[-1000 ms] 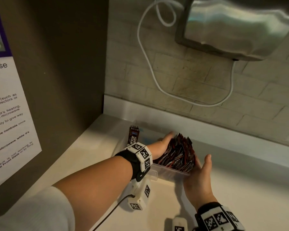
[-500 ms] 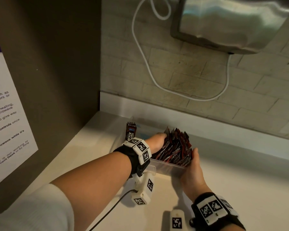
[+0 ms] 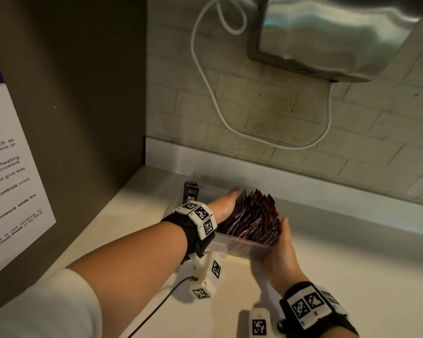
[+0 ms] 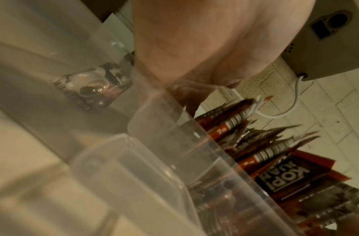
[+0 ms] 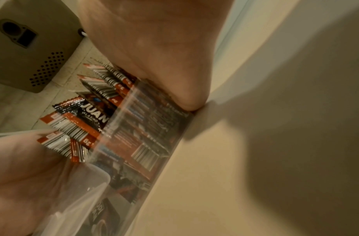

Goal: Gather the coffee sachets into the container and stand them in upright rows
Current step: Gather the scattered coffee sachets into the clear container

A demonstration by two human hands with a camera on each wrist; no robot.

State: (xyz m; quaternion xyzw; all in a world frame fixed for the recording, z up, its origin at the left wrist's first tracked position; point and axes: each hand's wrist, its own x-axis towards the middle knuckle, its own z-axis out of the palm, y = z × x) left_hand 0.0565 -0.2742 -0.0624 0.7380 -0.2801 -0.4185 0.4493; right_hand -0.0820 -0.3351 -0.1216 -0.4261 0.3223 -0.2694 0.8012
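A clear plastic container (image 3: pixel 246 248) sits on the white counter, holding a bundle of several red-and-black coffee sachets (image 3: pixel 253 219) that stand tilted. My left hand (image 3: pixel 224 203) presses its straight fingers against the bundle's left side. My right hand (image 3: pixel 282 240) lies flat against the bundle's right side and the container's right end. One more sachet (image 3: pixel 191 192) stands alone at the container's far left. The left wrist view shows my palm (image 4: pixel 194 39) above the sachets (image 4: pixel 275 167) and the container wall (image 4: pixel 154 159). In the right wrist view my palm (image 5: pixel 154 47) touches the sachets (image 5: pixel 89 115).
A metal appliance (image 3: pixel 327 32) hangs on the brick wall above, with a white cable (image 3: pixel 213 101) looping down. A dark side panel with a paper notice (image 3: pixel 10 179) closes off the left. The white counter (image 3: pixel 364 276) stretches to the right of the container.
My right hand has moved in from beside the container and now presses against the bundle's right side. The left hand stays on the left side. The sachets are squeezed closer together.
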